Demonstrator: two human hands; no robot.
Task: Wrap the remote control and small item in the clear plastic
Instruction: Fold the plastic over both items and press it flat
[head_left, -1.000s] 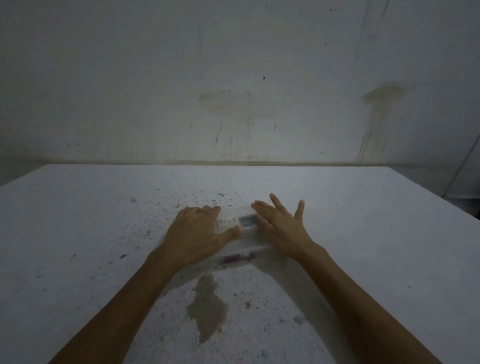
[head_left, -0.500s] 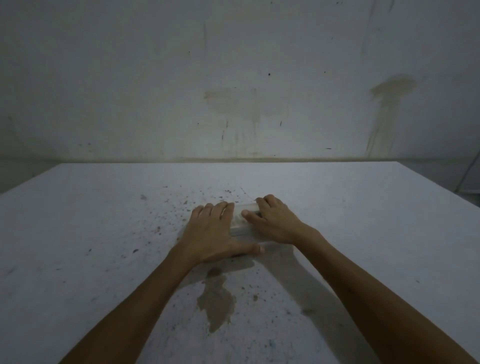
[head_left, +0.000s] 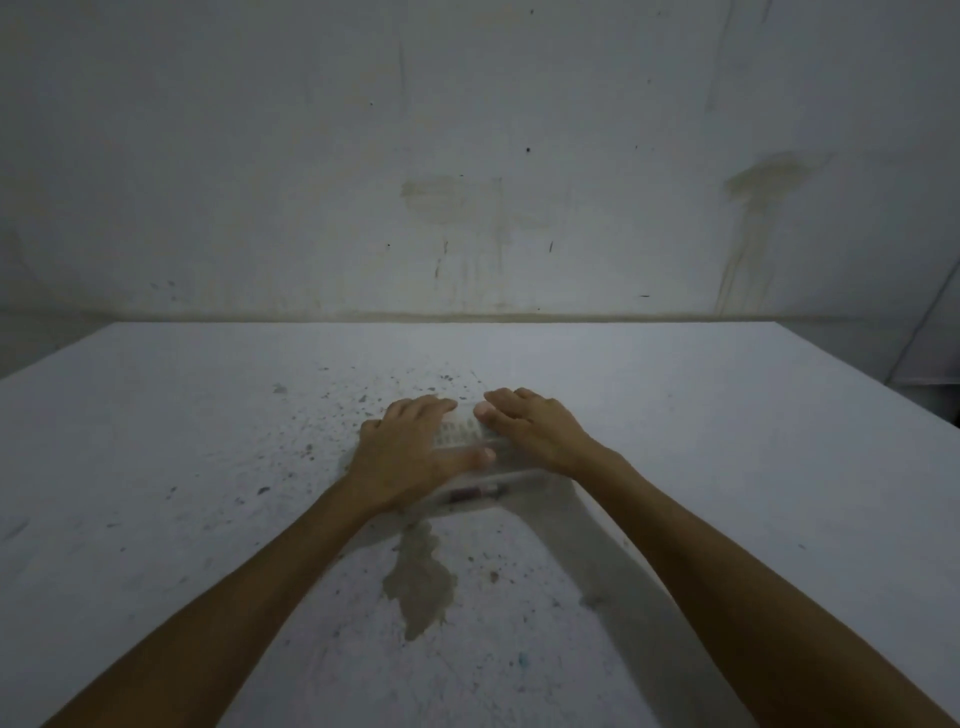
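A pale remote control (head_left: 460, 432) lies on the table (head_left: 727, 441) under clear plastic (head_left: 511, 475), its button rows showing between my hands. Nearer to me, a small dark reddish item (head_left: 474, 492) lies inside the same plastic. My left hand (head_left: 410, 452) presses flat on the left part of the bundle, thumb stretched across the middle. On the right part, my right hand (head_left: 535, 428) rests with its fingers curled over the far edge. Both hands hide the ends of the remote.
The white table is speckled with dark spots, and a brownish stain (head_left: 418, 582) lies just in front of the bundle. A stained wall (head_left: 467, 182) stands behind the table's far edge. The table's right edge (head_left: 878, 384) slants off at the right.
The plastic bundle was rolled away from me under both hands, then shows again; the remote's buttons and the small item are visible once more, and my hands sit a little farther apart.
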